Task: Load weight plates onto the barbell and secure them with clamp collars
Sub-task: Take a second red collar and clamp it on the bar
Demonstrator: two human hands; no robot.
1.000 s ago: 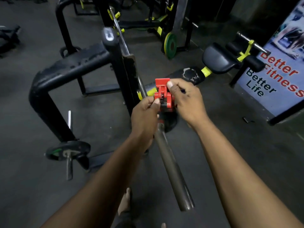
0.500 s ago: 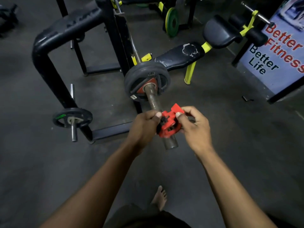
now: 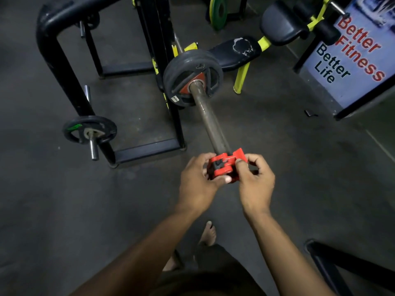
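A red clamp collar (image 3: 226, 166) with its lever raised is at the near end of the barbell sleeve (image 3: 208, 118). My left hand (image 3: 197, 184) grips its left side, thumb under it. My right hand (image 3: 255, 181) pinches its right side and lever. The sleeve's tip is hidden behind the collar, so I cannot tell whether the collar is on the bar. Further up the sleeve sits a black weight plate (image 3: 192, 76) with a red centre, pushed against the rack upright.
A black rack frame (image 3: 57, 58) stands at the left, with a small black plate (image 3: 89, 130) on its storage peg. A black bench with yellow legs (image 3: 239, 50) lies beyond the barbell. A sign (image 3: 350, 58) stands at the right. My bare feet (image 3: 208, 232) are below.
The collar has come back from beside the weight plate along the sleeve to its near end, both hands still on it. The view has dropped lower and further back.
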